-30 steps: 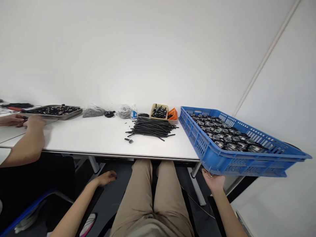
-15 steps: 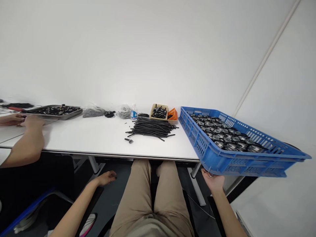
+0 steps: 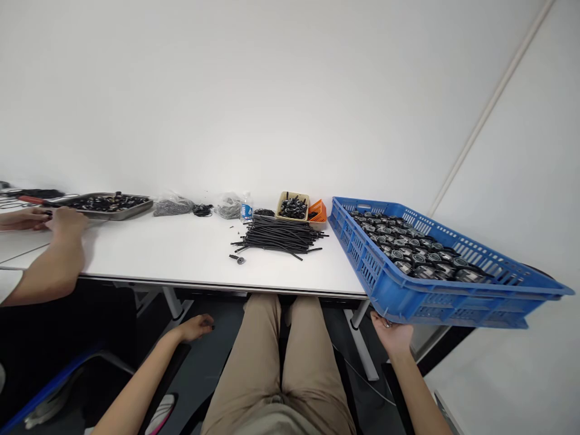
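Note:
My left hand (image 3: 197, 327) hangs past the chair arm, below the table's front edge, with loosely bent fingers and nothing plainly held. Beneath the near corner of a blue plastic crate (image 3: 362, 260), my right hand (image 3: 395, 337) is turned palm up, fingers loosely apart. The crate hides part of that hand; a small shiny spot shows by the fingers, and contact with the crate is unclear. Rows of round black-and-silver parts (image 3: 403, 244) fill much of the crate. On the table lie a pile of black tubes (image 3: 281, 235) and one small part with a round grey end (image 3: 237, 259).
Behind the tubes stand a cream basket (image 3: 281, 212) of small parts, an orange basket (image 3: 321, 208) and a bottle (image 3: 246, 208). Plastic bags (image 3: 172, 204) lie along the wall. At left, another person's hands (image 3: 63, 222) work beside a metal tray (image 3: 131, 212). The crate overhangs the table's front edge.
The other person's nearer hand has moved slightly to the right. My hands and the things on the table stay as they were, apart from a slight shift of view.

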Tool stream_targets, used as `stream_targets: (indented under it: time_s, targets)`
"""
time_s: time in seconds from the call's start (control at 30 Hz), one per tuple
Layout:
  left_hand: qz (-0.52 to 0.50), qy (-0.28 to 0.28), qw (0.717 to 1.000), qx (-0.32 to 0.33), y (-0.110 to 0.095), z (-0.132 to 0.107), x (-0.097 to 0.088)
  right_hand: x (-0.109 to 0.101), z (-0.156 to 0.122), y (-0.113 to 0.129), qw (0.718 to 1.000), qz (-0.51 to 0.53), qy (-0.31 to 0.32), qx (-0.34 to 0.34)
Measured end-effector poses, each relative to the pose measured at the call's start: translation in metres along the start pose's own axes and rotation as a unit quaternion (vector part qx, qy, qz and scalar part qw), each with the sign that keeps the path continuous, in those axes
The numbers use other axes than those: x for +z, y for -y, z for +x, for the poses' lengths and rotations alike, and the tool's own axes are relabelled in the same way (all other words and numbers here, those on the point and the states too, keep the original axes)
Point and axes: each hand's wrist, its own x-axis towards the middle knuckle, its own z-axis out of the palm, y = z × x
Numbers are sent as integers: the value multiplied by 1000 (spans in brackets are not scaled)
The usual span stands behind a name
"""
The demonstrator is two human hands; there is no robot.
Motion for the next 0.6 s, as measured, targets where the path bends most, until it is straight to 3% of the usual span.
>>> stream_targets:
  time_s: [0.33, 0.6]
  targets:
    - [0, 8, 1000, 3, 7, 4, 2, 0, 1, -1, 999, -34, 26, -12]
    - [-1, 11, 1000, 4, 9, 6, 2, 0, 1, 0, 1000, 10, -11, -2]
